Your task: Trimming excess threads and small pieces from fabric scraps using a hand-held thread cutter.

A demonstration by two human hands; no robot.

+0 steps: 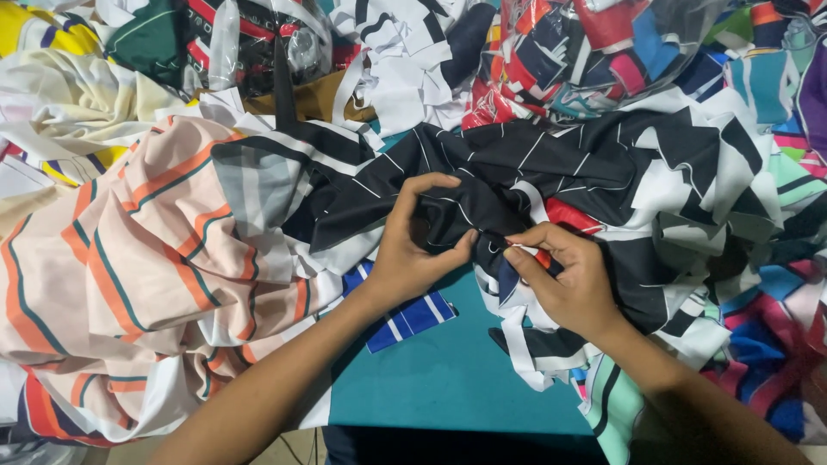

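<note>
Pinching a black fabric piece with thin white stripes, both hands grip it near the middle of the heap, above a bare patch of teal tabletop. The left hand curls its fingers over a fold of the cloth with the thumb pressing up from below; the right hand nips the cloth's edge between thumb and forefinger, just beside the left thumb. Under the left wrist lies a blue-and-white striped scrap. Left of the hands spreads a peach fabric with orange and dark green stripes. Right of them sits a jumble of black-and-white offcuts. At the far edge, 2 clear plastic bags hold multicoloured cuttings; the room beyond is out of view.
</note>
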